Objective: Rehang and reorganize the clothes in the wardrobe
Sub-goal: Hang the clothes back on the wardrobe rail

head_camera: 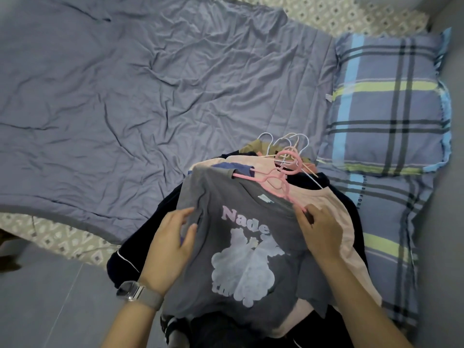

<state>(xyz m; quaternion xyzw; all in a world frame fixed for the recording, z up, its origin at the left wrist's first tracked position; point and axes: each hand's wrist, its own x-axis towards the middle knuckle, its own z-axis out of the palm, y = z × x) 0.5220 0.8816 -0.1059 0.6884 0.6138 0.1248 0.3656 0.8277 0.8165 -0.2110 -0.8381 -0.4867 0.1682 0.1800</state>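
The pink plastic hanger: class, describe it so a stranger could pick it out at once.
Start at the checked blue pillow, then drop to the clothes pile beside it. On top lies a grey printed T-shirt; the pink plastic hanger sticks out of its neckline, its end pinched by the right hand. Neighbouring hangers are white wire.

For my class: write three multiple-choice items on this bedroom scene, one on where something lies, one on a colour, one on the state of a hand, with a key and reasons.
1. Where does the plaid pillow lie relative to the clothes pile?
A. upper right of it
B. left of it
C. beneath it

2. What colour is the hanger in the grey T-shirt?
A. green
B. pink
C. black

3. What is the right hand doing?
A. hanging idle
B. lying flat on the blanket
C. pinching the hanger's end at the collar

Key: A, the pillow sits beyond the pile, rightward; B, the hanger is plainly pink; C, fingertips close on the hanger's arm.
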